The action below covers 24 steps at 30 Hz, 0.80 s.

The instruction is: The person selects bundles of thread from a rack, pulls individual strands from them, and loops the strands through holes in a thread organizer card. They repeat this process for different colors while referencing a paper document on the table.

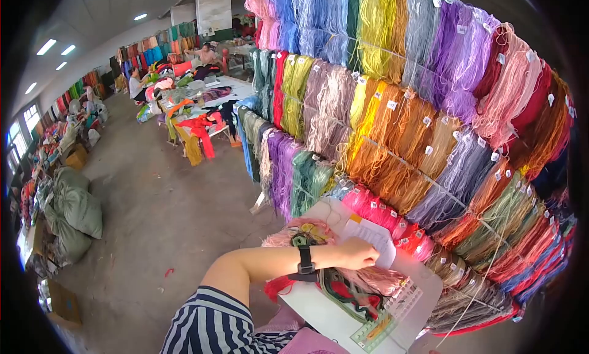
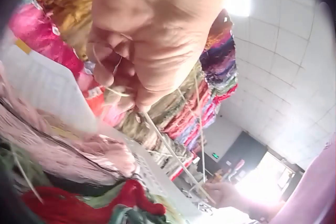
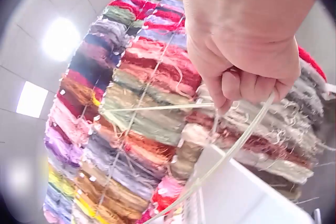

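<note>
My left hand (image 1: 358, 253), wearing a black wristband, is above the white board (image 1: 328, 317) with its skeins. Seen from the left wrist, the left hand (image 2: 152, 40) pinches a pale thread (image 2: 167, 144) between curled fingers. That thread stretches down to the right hand (image 2: 223, 195), lower right in that view. In the right wrist view the right hand (image 3: 244, 69) is a fist around the pale strands (image 3: 231, 153), which run down-left from it; another strand crosses leftward. A pink skein (image 2: 100, 155) and a red skein (image 2: 121, 203) lie below the left hand.
Racks of coloured yarn skeins (image 1: 386, 115) rise beyond the board. A printed paper (image 1: 374, 240) and a green card (image 1: 374, 332) lie on the board. At the left are stuffed sacks (image 1: 76, 210); two people are near a garment-covered table (image 1: 230, 90) farther back.
</note>
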Motion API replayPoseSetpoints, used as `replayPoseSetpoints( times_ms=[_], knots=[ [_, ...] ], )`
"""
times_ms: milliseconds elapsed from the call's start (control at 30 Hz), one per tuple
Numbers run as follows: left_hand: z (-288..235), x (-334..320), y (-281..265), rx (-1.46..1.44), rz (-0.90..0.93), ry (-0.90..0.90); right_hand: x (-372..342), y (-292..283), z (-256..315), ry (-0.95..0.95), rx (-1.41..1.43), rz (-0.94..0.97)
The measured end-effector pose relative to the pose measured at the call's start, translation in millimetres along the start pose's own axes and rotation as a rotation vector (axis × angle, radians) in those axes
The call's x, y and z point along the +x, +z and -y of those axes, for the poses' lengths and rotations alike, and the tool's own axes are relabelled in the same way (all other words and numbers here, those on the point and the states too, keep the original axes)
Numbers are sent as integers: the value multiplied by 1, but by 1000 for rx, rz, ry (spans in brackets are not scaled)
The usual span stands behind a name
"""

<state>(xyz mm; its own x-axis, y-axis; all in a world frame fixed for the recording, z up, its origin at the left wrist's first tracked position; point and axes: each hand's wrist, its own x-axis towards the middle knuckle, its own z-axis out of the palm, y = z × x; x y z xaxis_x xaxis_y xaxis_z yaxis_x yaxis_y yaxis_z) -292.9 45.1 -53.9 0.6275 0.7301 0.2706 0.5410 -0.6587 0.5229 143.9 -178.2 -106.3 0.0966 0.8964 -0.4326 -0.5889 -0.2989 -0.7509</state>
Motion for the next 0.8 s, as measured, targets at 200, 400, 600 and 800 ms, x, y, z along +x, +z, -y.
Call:
replayPoseSetpoints(
  times_ms=[200,400,600,800],
  knots=[
    [-13,5,-5,-38,-67,127,-30,-109,-36,42,-792,-510],
    [-97,36,4,-600,290,37,-65,40,33,-147,-934,-266],
    [-187,58,45,-1187,570,16,-83,184,85,-311,-960,-26],
    [-174,58,39,-1324,827,-181,-50,162,76,-518,-907,-138]
  ],
)
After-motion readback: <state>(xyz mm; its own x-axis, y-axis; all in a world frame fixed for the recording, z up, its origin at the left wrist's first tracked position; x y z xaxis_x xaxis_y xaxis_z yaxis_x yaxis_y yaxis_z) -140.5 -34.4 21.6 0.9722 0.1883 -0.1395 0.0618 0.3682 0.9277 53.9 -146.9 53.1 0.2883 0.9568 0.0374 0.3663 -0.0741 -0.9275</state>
